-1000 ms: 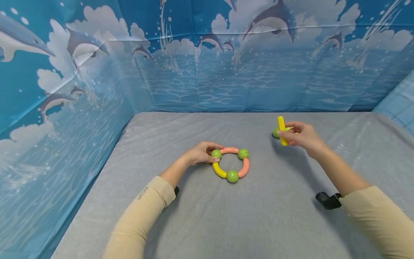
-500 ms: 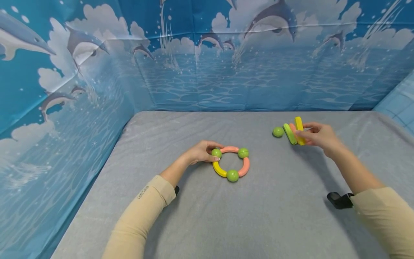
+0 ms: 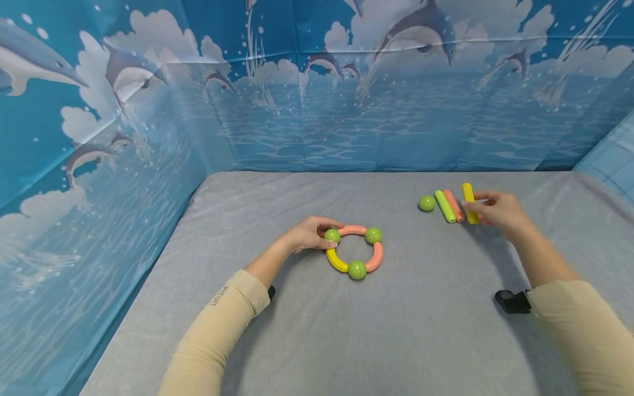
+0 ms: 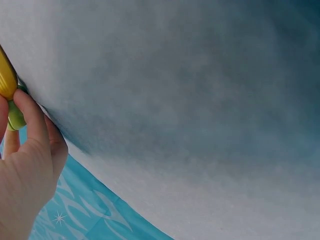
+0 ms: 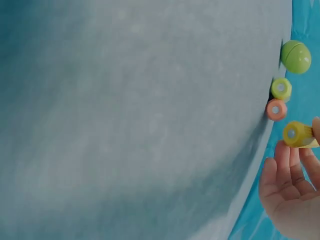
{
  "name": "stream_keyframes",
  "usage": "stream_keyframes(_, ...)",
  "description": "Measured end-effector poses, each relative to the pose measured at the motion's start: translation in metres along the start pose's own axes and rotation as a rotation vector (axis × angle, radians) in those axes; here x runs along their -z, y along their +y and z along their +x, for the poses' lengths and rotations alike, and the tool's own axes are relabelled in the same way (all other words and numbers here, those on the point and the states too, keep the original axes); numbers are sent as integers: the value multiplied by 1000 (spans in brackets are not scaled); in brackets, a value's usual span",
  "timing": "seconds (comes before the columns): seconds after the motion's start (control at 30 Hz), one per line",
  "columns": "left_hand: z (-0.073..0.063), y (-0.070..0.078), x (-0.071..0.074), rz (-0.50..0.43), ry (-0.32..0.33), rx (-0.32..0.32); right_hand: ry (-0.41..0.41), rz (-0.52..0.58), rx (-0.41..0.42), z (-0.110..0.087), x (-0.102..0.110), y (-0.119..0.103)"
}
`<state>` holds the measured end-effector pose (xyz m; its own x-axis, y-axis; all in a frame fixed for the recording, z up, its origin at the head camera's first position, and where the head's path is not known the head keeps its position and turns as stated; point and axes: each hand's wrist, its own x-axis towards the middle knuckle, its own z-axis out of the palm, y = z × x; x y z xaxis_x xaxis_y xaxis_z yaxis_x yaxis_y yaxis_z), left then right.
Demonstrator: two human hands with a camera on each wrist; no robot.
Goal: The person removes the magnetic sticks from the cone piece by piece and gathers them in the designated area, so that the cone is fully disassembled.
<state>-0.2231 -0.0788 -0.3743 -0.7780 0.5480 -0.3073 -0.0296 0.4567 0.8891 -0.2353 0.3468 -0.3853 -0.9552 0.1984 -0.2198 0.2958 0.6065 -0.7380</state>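
Note:
My left hand (image 3: 308, 235) grips the upper-left green ball (image 3: 332, 236) of a ring lying on the grey cloth. Two pink curved bars (image 3: 376, 257) and one yellow curved bar (image 3: 336, 262) join three green balls into that ring. Farther right and back, my right hand (image 3: 501, 212) pinches a straight yellow bar (image 3: 468, 193) between thumb and fingers. In the right wrist view a silver disc shows at this bar's end. Just left of it, a pink bar (image 3: 453, 204) and a light green bar (image 3: 444, 206) lie side by side.
One loose green ball (image 3: 426, 203) sits left of the light green bar. Grey cloth (image 3: 376, 335) covers the surface. A blue dolphin-print curtain (image 3: 307, 132) rises along the back and left edges, close behind the bars.
My right hand has carried the yellow bar rightward, from in front of the loose green ball to the right of the pink bar. The left hand and ring have stayed put.

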Motion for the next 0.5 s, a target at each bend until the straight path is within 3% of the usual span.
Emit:
stream_keyframes(0.23,-2,1,0,-3,-13,-1,16,-76,-51,-7,-6,-12)
stream_keyframes(0.5,-2,1,1,1,-12,3,-14,-80,-73,-10,-8,-19)
